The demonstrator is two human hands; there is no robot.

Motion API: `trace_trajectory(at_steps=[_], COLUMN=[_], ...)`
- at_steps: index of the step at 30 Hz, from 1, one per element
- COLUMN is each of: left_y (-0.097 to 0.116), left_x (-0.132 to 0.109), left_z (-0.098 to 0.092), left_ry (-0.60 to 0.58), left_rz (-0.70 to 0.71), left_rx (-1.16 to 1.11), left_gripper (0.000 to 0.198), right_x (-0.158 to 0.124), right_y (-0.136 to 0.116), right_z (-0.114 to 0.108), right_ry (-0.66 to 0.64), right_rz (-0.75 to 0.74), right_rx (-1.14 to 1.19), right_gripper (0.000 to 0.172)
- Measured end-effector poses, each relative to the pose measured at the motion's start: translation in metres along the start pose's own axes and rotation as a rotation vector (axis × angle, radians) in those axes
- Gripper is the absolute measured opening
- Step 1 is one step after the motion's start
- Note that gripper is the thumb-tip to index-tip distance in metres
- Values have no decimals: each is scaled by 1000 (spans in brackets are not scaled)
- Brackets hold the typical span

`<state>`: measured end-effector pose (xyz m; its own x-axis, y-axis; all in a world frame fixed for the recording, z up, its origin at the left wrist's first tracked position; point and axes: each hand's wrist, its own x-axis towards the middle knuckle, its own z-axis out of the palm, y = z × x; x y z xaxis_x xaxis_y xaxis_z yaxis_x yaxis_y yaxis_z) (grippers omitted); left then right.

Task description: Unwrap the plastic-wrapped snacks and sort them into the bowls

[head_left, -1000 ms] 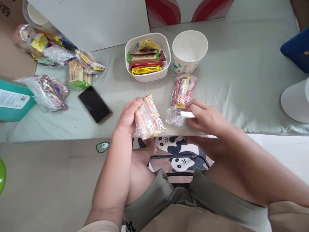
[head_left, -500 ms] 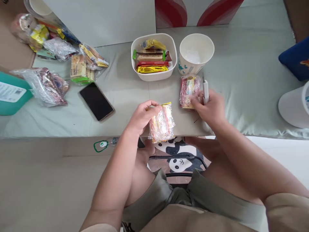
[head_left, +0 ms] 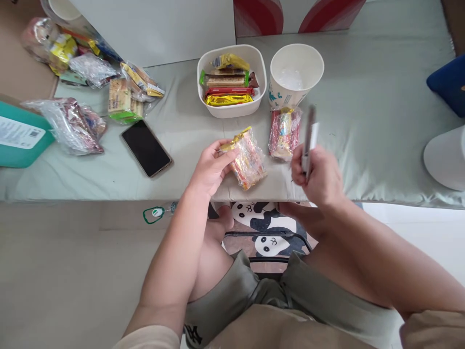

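Note:
My left hand (head_left: 210, 167) is closed on a clear-wrapped bundle of snack bars (head_left: 247, 157), held tilted just above the front edge of the grey-green covered table (head_left: 363, 121). My right hand (head_left: 319, 177) grips a slim white utility knife (head_left: 309, 135) that points up and away, blurred by motion. A second wrapped snack bundle (head_left: 284, 132) lies on the table between my hands, just left of the knife. Behind it stand a white bowl (head_left: 232, 110) holding several wrapped bars and a white paper cup (head_left: 296, 72).
A black phone (head_left: 146, 148) lies left of my left hand. Loose snack packs (head_left: 125, 99) and plastic bags (head_left: 70, 126) crowd the far left beside a teal box (head_left: 18, 140). A white round object (head_left: 445, 157) and blue item (head_left: 448, 82) sit right. A panda mat (head_left: 267, 228) shows under the table.
My right hand left the second bundle, drew back toward me and raised the knife upright. My left hand tilted its bundle and shifted it slightly onto the table edge.

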<state>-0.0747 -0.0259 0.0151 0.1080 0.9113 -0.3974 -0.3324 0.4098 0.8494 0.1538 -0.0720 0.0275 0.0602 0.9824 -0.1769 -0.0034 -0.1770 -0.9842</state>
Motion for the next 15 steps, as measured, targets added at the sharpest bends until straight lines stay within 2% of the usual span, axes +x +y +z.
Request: trace_trajectory(at_steps=[3,6,9,12,15], left_y=[-3,-6,-9,-12,-15], left_x=[1,0,-1,2,6], left_z=[0,2,3,0,-4], left_ry=[-5,-60,-133,-188,-171], left_rz=[68,96,112,154,221], left_rx=[-15,-20,9,65,90], left_gripper=[48,42,41,45,50], right_x=[-20,-24,-23,-22,-24], right_y=[-1,2,4,5,6], right_z=[15,25,30,33,35], right_ry=[-228,-361,-401,-379,-353], right_rz=[54,35,69,130,186], right_rx=[-118,-167,-156,-137,-125], right_gripper=[31,39,47,50,45])
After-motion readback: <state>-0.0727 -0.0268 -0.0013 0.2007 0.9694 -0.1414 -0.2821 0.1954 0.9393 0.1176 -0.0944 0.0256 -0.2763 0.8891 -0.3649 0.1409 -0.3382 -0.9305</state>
